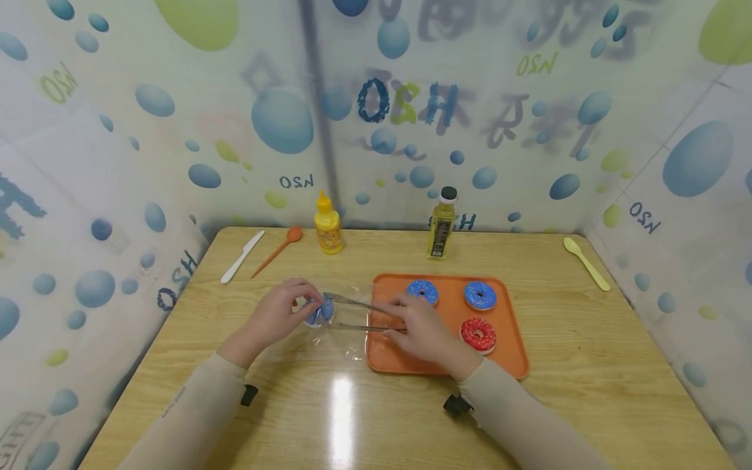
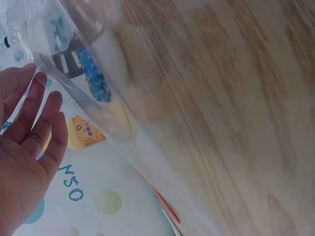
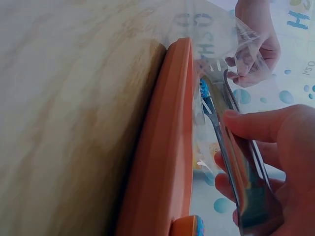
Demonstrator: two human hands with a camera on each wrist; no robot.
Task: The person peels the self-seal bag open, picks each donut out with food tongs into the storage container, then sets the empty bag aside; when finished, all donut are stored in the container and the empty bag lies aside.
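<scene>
My left hand (image 1: 276, 320) pinches the edge of a clear plastic bag (image 1: 352, 349) on the table, left of the orange tray (image 1: 384, 359). Inside the bag is a blue sprinkled donut (image 1: 320, 314), partly hidden by my left fingers; its blue icing and pale base (image 2: 115, 59) show through the film in the left wrist view. My right hand (image 1: 425, 329) grips metal tongs (image 3: 238, 167), thumb on one arm and fingers on the other. The tongs reach into the bag with arms spread, their slotted tip (image 2: 69, 63) right at the donut.
Two blue donuts (image 1: 480, 296) and a red donut (image 1: 478, 335) lie on the tray. Behind stand a yellow squeeze bottle (image 1: 328, 228) and an oil bottle (image 1: 442, 225). A white knife (image 1: 242, 258) and orange spoon (image 1: 277, 251) lie back left, a yellow spoon (image 1: 587, 264) far right.
</scene>
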